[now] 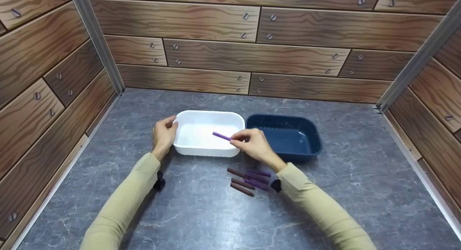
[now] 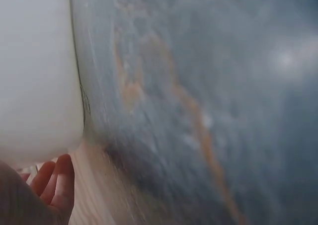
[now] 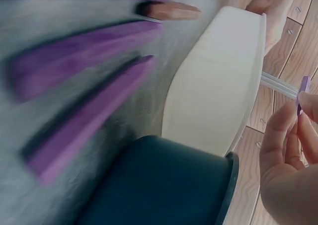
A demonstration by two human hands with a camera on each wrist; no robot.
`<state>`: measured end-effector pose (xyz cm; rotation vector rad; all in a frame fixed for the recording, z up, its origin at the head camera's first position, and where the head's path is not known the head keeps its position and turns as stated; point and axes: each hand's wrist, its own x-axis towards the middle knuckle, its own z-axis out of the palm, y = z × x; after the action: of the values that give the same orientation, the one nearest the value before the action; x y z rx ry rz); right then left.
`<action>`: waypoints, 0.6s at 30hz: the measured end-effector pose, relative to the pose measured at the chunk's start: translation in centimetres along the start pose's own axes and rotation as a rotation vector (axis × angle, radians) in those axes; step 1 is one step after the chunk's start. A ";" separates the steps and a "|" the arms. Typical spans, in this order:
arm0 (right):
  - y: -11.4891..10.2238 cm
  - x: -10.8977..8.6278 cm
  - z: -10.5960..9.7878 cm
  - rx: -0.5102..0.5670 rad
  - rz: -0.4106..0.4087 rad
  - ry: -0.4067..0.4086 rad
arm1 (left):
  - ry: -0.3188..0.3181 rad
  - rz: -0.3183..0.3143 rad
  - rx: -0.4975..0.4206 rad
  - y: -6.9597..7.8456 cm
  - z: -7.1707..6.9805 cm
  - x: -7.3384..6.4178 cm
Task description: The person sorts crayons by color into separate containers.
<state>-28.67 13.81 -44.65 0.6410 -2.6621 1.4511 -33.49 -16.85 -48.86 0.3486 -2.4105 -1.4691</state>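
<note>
Between thumb and fingertips, my right hand pinches a slim purple stick over the white plastic tub. In the right wrist view the same purple stick pokes up from the fingertips. My left hand holds the tub's left end at the rim; the left wrist view shows its fingers against the tub's outer wall. Several more sticks lie on the table in front: brown sticks at the left and purple sticks at the right, partly overlapping.
A dark blue tub stands directly right of the white one, partly behind my right hand. Both rest on a grey marbled table. Wood-patterned walls enclose the back and both sides, with metal posts at the corners.
</note>
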 end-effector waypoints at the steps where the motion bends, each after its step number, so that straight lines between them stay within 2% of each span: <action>1: 0.0 0.4 0.2 -0.013 -0.004 0.007 | 0.000 0.000 -0.004 0.0 0.0 0.0; 13: 0.2 3.8 1.9 -0.020 0.009 0.027 | -0.005 -0.007 -0.030 0.4 -0.1 0.0; 18: 0.5 4.7 2.9 0.010 0.038 0.033 | -0.028 -0.040 -0.044 0.3 -0.3 -0.2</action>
<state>-32.71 10.13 -45.56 0.5653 -2.6585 1.4720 -33.24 -16.85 -48.51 0.3710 -2.4021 -1.5509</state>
